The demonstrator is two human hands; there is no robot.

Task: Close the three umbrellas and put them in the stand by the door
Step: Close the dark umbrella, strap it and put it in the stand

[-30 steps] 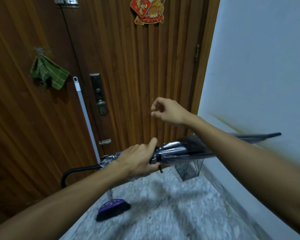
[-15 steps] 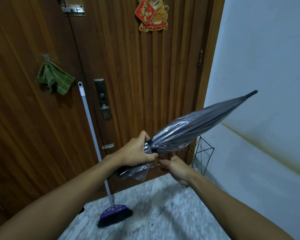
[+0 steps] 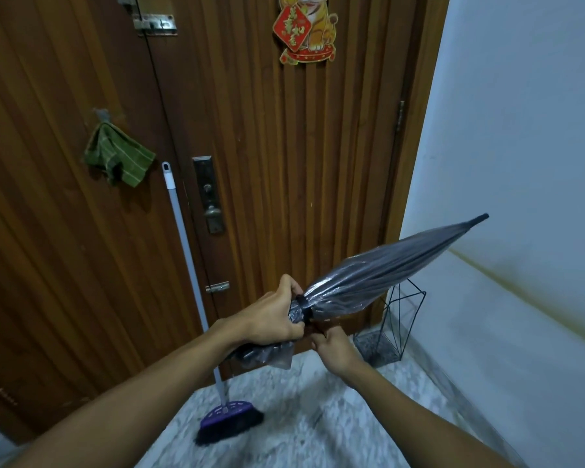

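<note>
A folded grey translucent umbrella (image 3: 379,270) points up and to the right, its black tip near the white wall. My left hand (image 3: 274,317) is shut around the gathered canopy by the black strap. My right hand (image 3: 331,346) is just below the strap with its fingers pinched at the strap's end. The black wire umbrella stand (image 3: 401,319) sits on the floor in the corner between door and wall, behind the umbrella. It looks empty. No other umbrellas are in view.
A brown wooden door (image 3: 284,163) fills the background. A broom with a grey handle (image 3: 186,265) and purple head (image 3: 228,415) leans against it. A green cloth (image 3: 119,158) hangs at left. The white wall (image 3: 520,163) stands at right over a marble floor.
One second ago the umbrella lay level with my right hand raised above it. It is now tilted tip-up, and my right hand has come down under the strap.
</note>
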